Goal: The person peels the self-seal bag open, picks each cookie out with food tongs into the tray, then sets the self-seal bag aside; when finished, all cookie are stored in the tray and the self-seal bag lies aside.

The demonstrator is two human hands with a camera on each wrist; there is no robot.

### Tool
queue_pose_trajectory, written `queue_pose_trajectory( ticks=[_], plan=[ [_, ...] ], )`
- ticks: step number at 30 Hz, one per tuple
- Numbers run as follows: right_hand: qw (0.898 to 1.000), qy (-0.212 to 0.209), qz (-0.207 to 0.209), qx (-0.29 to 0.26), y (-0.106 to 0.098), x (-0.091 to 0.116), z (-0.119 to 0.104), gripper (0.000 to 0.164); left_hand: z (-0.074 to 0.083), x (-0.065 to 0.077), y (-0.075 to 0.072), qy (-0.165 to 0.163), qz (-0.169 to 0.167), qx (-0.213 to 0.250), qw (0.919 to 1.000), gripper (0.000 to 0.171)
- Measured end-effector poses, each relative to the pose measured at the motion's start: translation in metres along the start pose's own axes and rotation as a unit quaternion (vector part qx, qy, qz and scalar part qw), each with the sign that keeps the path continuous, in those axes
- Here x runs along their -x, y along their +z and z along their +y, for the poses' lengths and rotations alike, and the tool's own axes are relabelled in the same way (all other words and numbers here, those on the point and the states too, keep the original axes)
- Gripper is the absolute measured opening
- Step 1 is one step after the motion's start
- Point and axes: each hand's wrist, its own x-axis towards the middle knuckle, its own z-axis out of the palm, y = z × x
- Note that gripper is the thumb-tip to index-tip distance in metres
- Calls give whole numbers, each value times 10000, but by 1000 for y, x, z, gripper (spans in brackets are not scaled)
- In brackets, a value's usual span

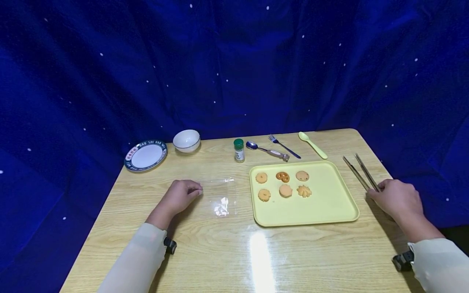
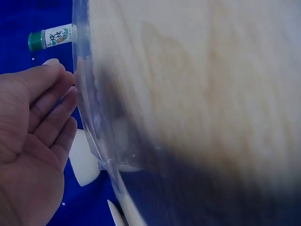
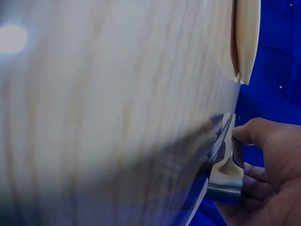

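My right hand [image 1: 397, 197] grips a pair of metal tongs [image 1: 360, 176] near their closed end, at the table's right side. The two arms of the tongs stand apart and point toward the back. In the right wrist view, the thumb and fingers lie on either side of the bent metal end. My left hand [image 1: 181, 196] hovers low over the table with its fingers loosely bent. Its fingertips are right at the left edge of a clear plastic sheet or bag [image 1: 221, 207]. A yellow tray [image 1: 329, 203] carries a pretzel [image 1: 282, 176] and several cookies [image 1: 286, 191].
Along the back stand a patterned plate [image 1: 146, 156], a white bowl [image 1: 187, 141] and a green-capped shaker [image 1: 239, 150]. A spoon with a bear-ended handle [image 1: 269, 151], a fork [image 1: 286, 148] and a pale green spoon [image 1: 313, 145] lie behind the tray. Blue curtain hangs behind.
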Motion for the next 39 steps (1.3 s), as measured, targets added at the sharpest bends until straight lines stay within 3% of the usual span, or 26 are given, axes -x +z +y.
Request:
queue_pose_trajectory(
  ticks=[4,12,24,39],
  plan=[
    [10000,-28,40,11,2,-3,1,46,0,0,0,5,-139,-213,9997,14],
    [10000,-91,3,11,4,-4,5,52,-2,2,1,-135,-613,-522,9967,44],
    [9999,-65,-56,93,2,-3,3,51,-1,1,3,-316,-705,-604,9952,61],
    [9993,-96,-327,181,-1,-4,6,45,-4,-2,3,-360,-572,-490,9965,61]
  ],
)
